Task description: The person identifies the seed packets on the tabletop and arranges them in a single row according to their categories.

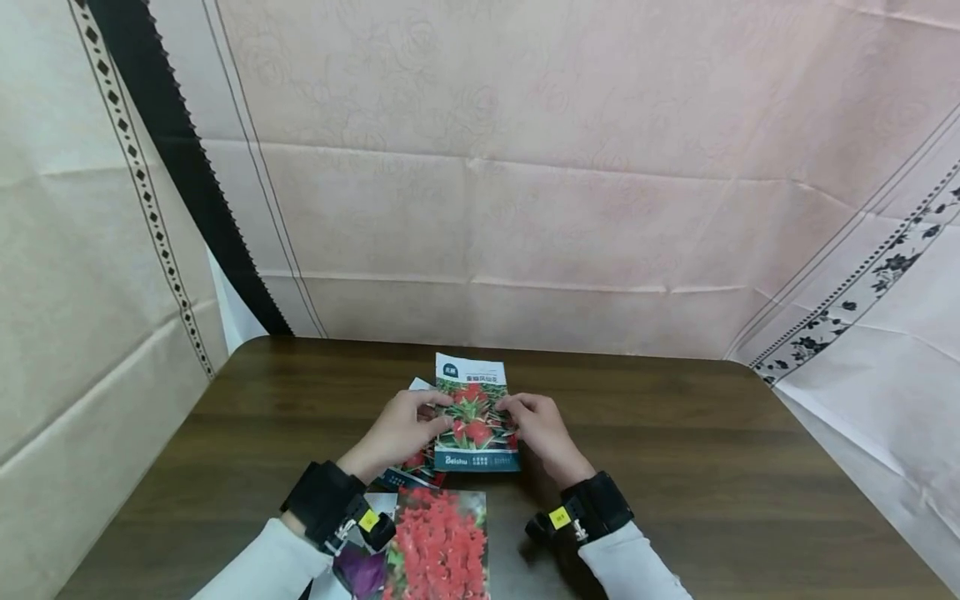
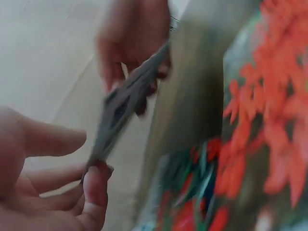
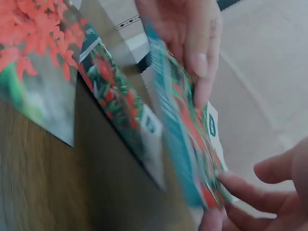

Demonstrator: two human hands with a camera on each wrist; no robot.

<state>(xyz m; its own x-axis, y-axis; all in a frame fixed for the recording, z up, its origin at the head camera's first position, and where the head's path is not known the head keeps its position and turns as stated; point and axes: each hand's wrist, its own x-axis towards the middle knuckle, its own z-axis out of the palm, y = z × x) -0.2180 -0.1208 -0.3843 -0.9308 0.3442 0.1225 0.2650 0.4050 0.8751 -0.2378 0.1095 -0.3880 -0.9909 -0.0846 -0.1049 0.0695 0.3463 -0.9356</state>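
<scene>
A seed packet (image 1: pixel 474 417) with red fruit on green leaves, a white top and a blue bottom band is held up above the table. My left hand (image 1: pixel 401 429) grips its left edge, with fingers (image 3: pixel 199 67) lying over its face in the right wrist view. The right edge is pinched by my right hand (image 1: pixel 543 429). A second, similar packet (image 1: pixel 417 477) lies on the table at the left, partly covered by the left hand and the held packet. The left wrist view shows the held packet (image 2: pixel 122 108) nearly edge-on and blurred.
Nearer to me lies a picture sheet (image 1: pixel 442 546) of red flowers. Beside it, partly under the left wrist, is a purple-patterned item (image 1: pixel 362 571). The brown wooden table (image 1: pixel 675 467) has rounded far corners, and pale patterned cloth (image 1: pixel 525 225) hangs behind it.
</scene>
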